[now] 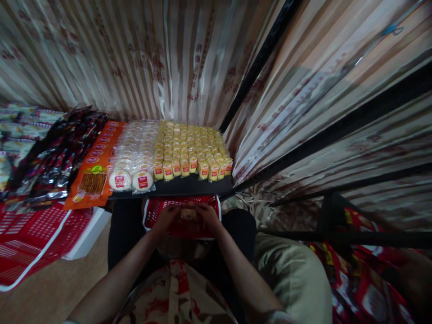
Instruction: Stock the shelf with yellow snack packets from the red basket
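A small light-brown wrapped snack (188, 214) is between my two hands, over a red basket (153, 208) with a white rim on my lap. My left hand (168, 214) closes on its left side with the fingertips. From the right, the fingers of my right hand (208, 213) pinch its other side. The print on the wrapper is too dark to read. Just beyond the basket, small yellow snack packs (189, 150) stand in rows on a black shelf (189, 185).
Left along the shelf lie round white crackers in clear packs (131, 157), orange snack bags (96, 166) and dark shiny packets (57, 155). Another red basket (40, 238) stands at the left beside a white box (89, 234). Black rack bars (337, 130) and red packets (364, 274) are on the right.
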A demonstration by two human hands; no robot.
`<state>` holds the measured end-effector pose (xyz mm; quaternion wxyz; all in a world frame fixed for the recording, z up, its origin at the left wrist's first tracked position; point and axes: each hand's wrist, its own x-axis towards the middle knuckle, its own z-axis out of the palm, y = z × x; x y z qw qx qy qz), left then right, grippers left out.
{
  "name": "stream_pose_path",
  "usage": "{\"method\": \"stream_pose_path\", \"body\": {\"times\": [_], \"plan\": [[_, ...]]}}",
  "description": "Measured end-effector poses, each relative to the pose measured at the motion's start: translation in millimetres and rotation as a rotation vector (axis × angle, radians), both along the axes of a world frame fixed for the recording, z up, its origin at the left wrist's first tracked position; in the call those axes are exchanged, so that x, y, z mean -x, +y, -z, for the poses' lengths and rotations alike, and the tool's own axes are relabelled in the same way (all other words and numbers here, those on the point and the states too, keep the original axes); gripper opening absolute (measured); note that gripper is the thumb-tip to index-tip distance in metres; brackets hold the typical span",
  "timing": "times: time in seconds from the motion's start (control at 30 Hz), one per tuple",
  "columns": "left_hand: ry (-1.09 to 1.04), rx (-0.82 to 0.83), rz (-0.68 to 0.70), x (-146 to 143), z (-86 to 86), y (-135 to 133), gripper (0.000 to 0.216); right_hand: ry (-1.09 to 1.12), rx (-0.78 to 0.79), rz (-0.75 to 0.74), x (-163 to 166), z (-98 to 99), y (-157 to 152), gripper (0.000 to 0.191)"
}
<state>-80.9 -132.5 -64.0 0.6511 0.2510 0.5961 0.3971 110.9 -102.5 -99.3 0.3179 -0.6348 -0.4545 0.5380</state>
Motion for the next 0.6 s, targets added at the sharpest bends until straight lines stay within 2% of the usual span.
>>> {"method": "stream_pose_path", "body": {"times": [0.2, 0.3, 0.43, 0.6], "plan": [[-0.057, -0.081, 0.046, -2, -14.0, -1, 0.022, 0.143, 0.002, 0.077, -1, -15.6, -8, 0.039], [-0.052, -0.112, 0.019, -2, -20.2, -1, 0.023, 0.240, -0.008, 0.086, 0, -28.2, -13, 0.044], [-0.040, -0.171, -0.027, 1, -28.1, 0, 0.026, 0.403, -0.021, 0.101, 3, -42.4, -21, 0.041], [-0.057, -0.218, -0.036, 2, -33.1, 0, 0.030, 0.435, -0.046, 0.052, 4, -50.8, -26, 0.040]]}}
